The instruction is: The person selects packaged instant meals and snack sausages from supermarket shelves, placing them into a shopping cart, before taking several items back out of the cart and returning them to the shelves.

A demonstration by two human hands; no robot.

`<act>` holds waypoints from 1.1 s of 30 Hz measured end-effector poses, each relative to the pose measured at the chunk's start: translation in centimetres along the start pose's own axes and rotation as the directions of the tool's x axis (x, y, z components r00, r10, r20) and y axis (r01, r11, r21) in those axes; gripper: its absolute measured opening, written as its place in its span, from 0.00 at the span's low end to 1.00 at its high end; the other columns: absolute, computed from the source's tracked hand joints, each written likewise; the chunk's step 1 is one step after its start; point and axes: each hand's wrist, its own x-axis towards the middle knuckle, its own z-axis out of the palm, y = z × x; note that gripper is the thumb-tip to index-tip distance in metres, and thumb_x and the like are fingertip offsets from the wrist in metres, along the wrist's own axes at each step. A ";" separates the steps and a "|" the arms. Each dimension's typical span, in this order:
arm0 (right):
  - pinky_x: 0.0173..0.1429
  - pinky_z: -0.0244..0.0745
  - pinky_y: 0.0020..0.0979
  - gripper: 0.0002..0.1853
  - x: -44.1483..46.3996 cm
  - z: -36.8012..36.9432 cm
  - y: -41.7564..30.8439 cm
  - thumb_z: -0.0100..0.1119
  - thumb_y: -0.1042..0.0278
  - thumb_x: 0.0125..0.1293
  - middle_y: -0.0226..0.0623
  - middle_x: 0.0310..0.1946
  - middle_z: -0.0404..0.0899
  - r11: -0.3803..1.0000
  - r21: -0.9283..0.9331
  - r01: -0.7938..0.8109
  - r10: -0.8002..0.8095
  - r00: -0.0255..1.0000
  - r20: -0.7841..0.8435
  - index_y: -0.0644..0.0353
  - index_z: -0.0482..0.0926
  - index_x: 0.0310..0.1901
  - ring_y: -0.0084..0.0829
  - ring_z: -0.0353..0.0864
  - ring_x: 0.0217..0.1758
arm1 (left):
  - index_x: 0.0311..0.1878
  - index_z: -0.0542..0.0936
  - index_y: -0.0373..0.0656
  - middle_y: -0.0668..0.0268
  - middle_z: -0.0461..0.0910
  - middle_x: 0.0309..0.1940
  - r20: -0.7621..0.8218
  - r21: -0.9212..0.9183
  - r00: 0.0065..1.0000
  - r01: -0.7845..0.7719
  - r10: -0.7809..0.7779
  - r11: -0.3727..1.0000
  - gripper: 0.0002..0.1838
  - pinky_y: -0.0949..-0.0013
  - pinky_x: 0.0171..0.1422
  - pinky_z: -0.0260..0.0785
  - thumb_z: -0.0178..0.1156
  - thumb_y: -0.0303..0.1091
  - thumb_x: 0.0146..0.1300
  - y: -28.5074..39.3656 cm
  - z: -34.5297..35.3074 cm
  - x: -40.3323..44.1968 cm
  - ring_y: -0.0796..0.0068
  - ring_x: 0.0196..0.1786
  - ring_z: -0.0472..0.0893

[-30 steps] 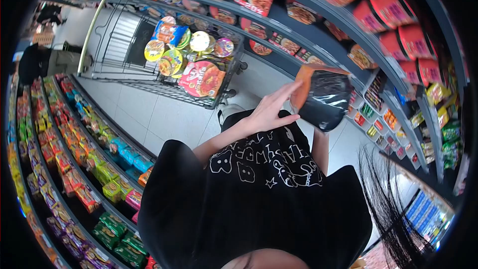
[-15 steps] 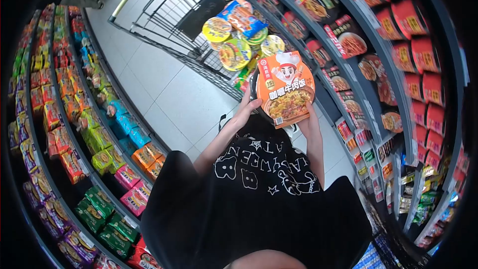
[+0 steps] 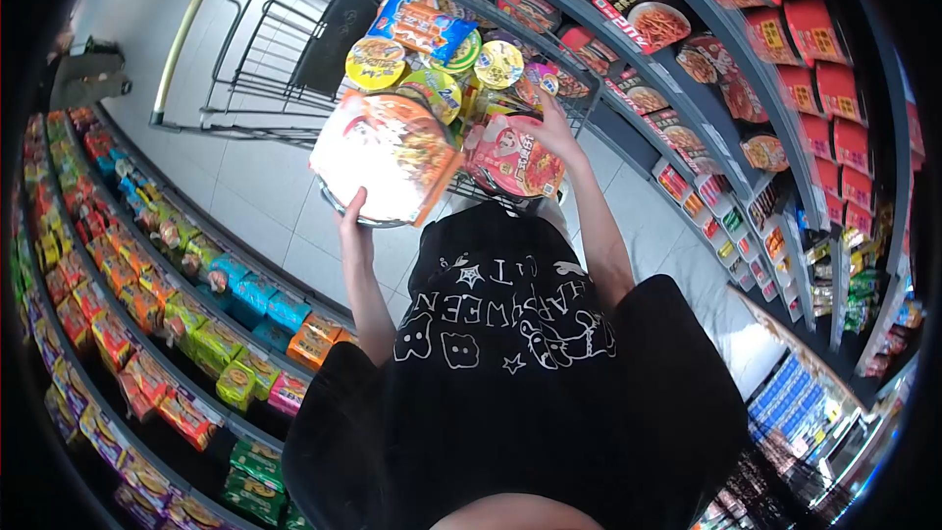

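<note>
Head view: meal tub (image 3: 386, 155), near edge in left hand (image 3: 354, 220).

Red food package (image 3: 515, 159), toward 12 o'clock: white Chinese characters, apparently 广式煲仔. Black shirt (image 3: 520, 393), 6 o'clock: white capitals, WEEN legible; other letters broken by folds. Orange-edged package (image 3: 388, 162), 10 o'clock: lettering washed out by glare. Shelf box (image 3: 646, 18), 1 o'clock: large white characters, unreadable. Red boxes (image 3: 790, 25), 2 o'clock: yellow labels, print too small.

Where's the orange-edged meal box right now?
In the head view, the orange-edged meal box is in the left hand, left of the pinkish-red package.
</note>
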 end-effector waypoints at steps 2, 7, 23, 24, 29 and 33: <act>0.59 0.58 0.30 0.43 0.8 2.7 6.0 0.66 0.54 0.43 0.47 0.56 0.59 0.995 -0.083 -0.059 0.067 0.993 0.097 0.66 0.56 0.58 0.33 0.60 0.60 | 0.59 0.57 0.37 0.60 0.65 0.54 -0.033 -0.048 0.999 0.022 -0.023 0.999 0.33 0.62 0.59 0.58 0.56 0.40 0.53 0.5 -0.1 0.6 0.67 0.57 0.66; 0.54 0.63 0.28 0.38 -0.3 1.6 7.0 0.70 0.58 0.37 0.44 0.45 0.69 0.975 0.070 -0.212 0.188 0.949 0.252 0.67 0.64 0.49 0.32 0.68 0.51 | 0.57 0.59 0.38 0.60 0.70 0.48 -0.059 -0.063 0.998 0.021 -0.025 0.998 0.30 0.67 0.44 0.71 0.56 0.40 0.53 1.8 1.1 2.7 0.71 0.46 0.74; 0.37 0.67 0.31 0.24 9.3 -6.5 4.6 0.69 0.56 0.37 0.38 0.33 0.75 0.951 -0.306 -0.049 0.023 0.996 -0.087 0.58 0.69 0.33 0.31 0.76 0.37 | 0.52 0.63 0.40 0.60 0.71 0.44 -0.180 0.279 0.974 0.182 -0.135 0.943 0.34 0.66 0.35 0.73 0.64 0.44 0.44 -1.4 3.3 4.1 0.69 0.43 0.75; 0.38 0.67 0.32 0.22 10.4 -5.9 5.5 0.68 0.57 0.39 0.38 0.34 0.76 0.965 -0.250 -0.077 0.080 0.997 0.001 0.58 0.70 0.33 0.32 0.76 0.39 | 0.52 0.63 0.40 0.60 0.71 0.44 -0.182 0.278 0.975 0.177 -0.129 0.944 0.34 0.66 0.35 0.73 0.64 0.44 0.44 -1.6 3.2 4.0 0.69 0.43 0.75; 0.45 0.67 0.36 0.11 11.2 -4.0 8.5 0.60 0.70 0.47 0.43 0.37 0.76 0.917 -0.392 -0.070 0.133 0.982 0.137 0.59 0.70 0.33 0.37 0.75 0.43 | 0.52 0.63 0.41 0.60 0.72 0.44 -0.219 0.254 0.969 0.174 -0.119 0.951 0.34 0.66 0.35 0.74 0.64 0.44 0.44 -1.3 4.0 3.5 0.70 0.43 0.75; 0.60 0.57 0.41 0.19 9.1 -0.3 11.6 0.55 0.78 0.47 0.45 0.60 0.55 0.813 -0.582 -0.020 0.063 0.997 0.053 0.53 0.66 0.42 0.43 0.55 0.63 | 0.53 0.62 0.41 0.59 0.71 0.44 -0.182 0.234 0.974 0.173 -0.132 0.957 0.34 0.67 0.35 0.74 0.63 0.44 0.45 -1.6 3.9 3.5 0.70 0.42 0.76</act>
